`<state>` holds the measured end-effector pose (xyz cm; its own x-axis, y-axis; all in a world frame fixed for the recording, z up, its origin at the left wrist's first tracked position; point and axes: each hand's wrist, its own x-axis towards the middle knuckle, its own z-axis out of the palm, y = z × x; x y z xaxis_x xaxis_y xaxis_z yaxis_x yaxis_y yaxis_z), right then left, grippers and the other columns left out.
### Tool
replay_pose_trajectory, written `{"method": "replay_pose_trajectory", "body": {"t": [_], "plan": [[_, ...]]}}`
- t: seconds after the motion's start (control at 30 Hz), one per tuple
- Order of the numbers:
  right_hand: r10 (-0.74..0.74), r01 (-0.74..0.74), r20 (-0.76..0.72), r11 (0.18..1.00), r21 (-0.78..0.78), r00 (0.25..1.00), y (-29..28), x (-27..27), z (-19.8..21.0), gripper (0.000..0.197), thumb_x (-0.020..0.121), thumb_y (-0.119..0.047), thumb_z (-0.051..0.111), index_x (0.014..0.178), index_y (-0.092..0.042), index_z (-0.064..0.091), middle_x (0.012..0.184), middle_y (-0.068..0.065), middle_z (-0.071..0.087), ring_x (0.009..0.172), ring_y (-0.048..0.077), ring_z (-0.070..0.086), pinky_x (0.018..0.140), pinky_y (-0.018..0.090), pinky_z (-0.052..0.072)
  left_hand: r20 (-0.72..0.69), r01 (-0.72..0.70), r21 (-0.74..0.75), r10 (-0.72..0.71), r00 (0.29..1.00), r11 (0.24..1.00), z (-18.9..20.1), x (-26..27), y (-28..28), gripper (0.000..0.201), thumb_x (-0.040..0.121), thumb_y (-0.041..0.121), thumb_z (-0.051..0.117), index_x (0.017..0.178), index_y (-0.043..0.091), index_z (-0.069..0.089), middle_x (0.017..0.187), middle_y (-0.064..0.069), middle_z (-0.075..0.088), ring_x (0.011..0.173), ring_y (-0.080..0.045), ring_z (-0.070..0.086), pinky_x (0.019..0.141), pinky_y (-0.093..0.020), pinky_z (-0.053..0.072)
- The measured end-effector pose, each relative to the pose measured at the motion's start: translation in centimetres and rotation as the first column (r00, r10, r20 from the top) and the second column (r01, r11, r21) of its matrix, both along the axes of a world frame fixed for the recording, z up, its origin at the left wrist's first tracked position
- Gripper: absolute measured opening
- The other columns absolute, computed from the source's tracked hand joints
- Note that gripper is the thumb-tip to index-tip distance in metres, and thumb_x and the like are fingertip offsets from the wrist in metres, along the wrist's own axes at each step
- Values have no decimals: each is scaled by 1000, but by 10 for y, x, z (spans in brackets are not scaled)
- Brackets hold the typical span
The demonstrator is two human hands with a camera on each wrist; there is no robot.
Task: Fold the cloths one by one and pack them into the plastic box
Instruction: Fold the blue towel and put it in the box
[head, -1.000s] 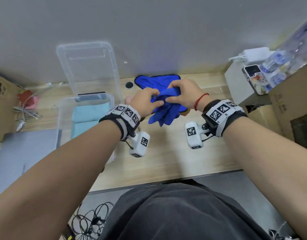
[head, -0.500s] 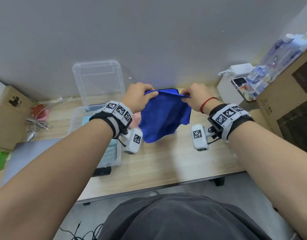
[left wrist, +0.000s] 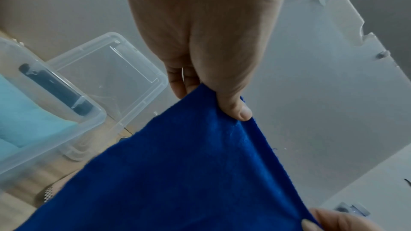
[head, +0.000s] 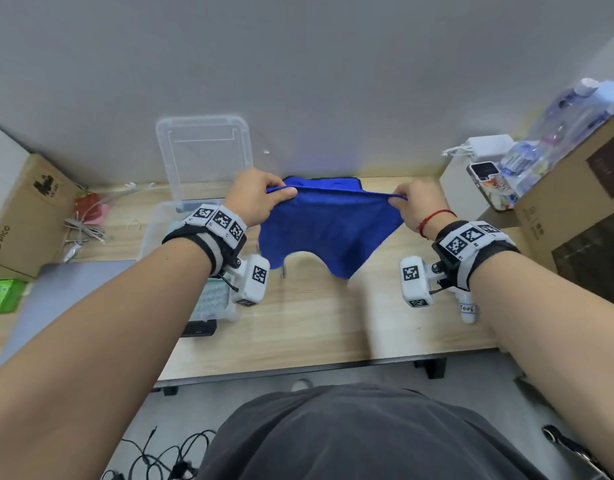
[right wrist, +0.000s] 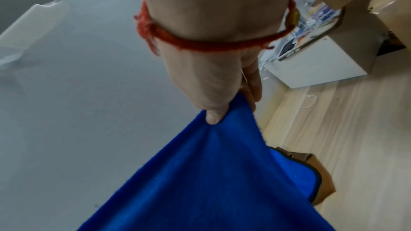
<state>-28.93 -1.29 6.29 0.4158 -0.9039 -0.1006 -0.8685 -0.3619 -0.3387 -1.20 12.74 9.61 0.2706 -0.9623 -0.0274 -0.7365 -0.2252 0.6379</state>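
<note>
Item: blue cloth (head: 328, 230). We hold it up above the desk (head: 326, 327) by its top edge, stretched between our two hands, its lower corners hanging free and clear of the wood.

Left hand (head: 255, 199): the fingers (left wrist: 235, 110) are curled, thumb pinching the cloth's left top corner.

Right hand (head: 414, 202): the fingers (right wrist: 214, 115) are likewise curled, thumb pinching the right top corner; a red string bracelet (head: 433, 220) sits at this wrist.

Item: second blue cloth (head: 324, 183), dark-edged, lying flat on the desk behind the one we hold, near the wall.

Item: plastic box (head: 149, 233), clear, on the desk to our left, just beside our left wrist. It holds a light blue folded cloth (left wrist: 26, 124). Its lid (head: 203, 147) leans upright against the wall behind it.

Other stock: a cardboard box (head: 19, 216) at far left; a phone (head: 485, 178) on a white box (head: 459, 192) at right.
</note>
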Motion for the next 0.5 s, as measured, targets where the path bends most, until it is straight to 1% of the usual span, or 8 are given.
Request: {"method": "replay_pose_trajectory", "body": {"t": [0.1,0.17,0.23,0.27,0.33,0.37,0.43,0.5], "plan": [[-64,64,129,998,8,990,-4,-3,-5,27,95,-29,55,73,-14,57,66,7,53,72,30,52,63,30,32,3,-9,27,9,1000,1000,-7,5,1,26,91,32,65,82,9,74,66,-10,61,62,-17,47,52,-12,34],[-115,115,222,993,14,968,-6,-4,-3,26,95,-31,56,80,-11,61,72,8,55,73,27,48,64,29,31,1,-22,39,22,1000,999,-7,8,1,23,91,29,65,83,10,74,61,-1,57,60,-15,46,52,-10,35],[-148,153,284,988,7,947,-12,-5,-2,28,95,-29,56,86,-3,63,76,10,56,74,26,48,65,28,32,6,-52,41,52,999,998,-9,12,-3,20,92,28,64,90,13,76,62,8,57,58,-7,48,53,-9,35],[-155,162,317,987,6,936,-16,-5,-3,27,95,-27,56,89,-2,64,78,9,57,75,25,49,66,27,32,16,-68,46,67,998,997,-10,15,-6,19,92,29,64,94,14,76,66,7,58,61,-7,49,54,-11,34],[-165,170,399,985,23,902,-24,-6,-5,22,95,-24,57,94,-4,67,80,5,59,76,20,51,65,24,34,34,-99,62,97,995,993,-13,20,-12,22,93,30,62,98,14,75,74,2,60,71,-13,52,63,-17,33],[-175,174,439,984,44,881,-29,-7,-6,20,95,-25,57,93,-8,68,79,3,60,74,18,52,64,23,36,32,-113,69,111,993,991,-15,22,-16,23,94,31,61,98,13,74,76,0,59,74,-16,51,66,-20,34],[-206,183,519,978,97,830,-37,-8,-8,18,94,-30,57,86,-17,66,71,-3,58,65,9,52,64,21,41,-1,-135,58,136,991,989,-17,24,-25,26,94,33,59,90,11,72,73,-3,56,70,-18,48,61,-25,33],[-243,193,620,970,148,746,-43,-9,-6,23,95,-31,57,77,-17,62,64,-8,52,56,-2,45,64,21,40,-126,-189,20,190,974,982,-21,26,-35,34,94,37,59,79,7,66,66,-1,49,64,-16,41,56,-25,34]]}}
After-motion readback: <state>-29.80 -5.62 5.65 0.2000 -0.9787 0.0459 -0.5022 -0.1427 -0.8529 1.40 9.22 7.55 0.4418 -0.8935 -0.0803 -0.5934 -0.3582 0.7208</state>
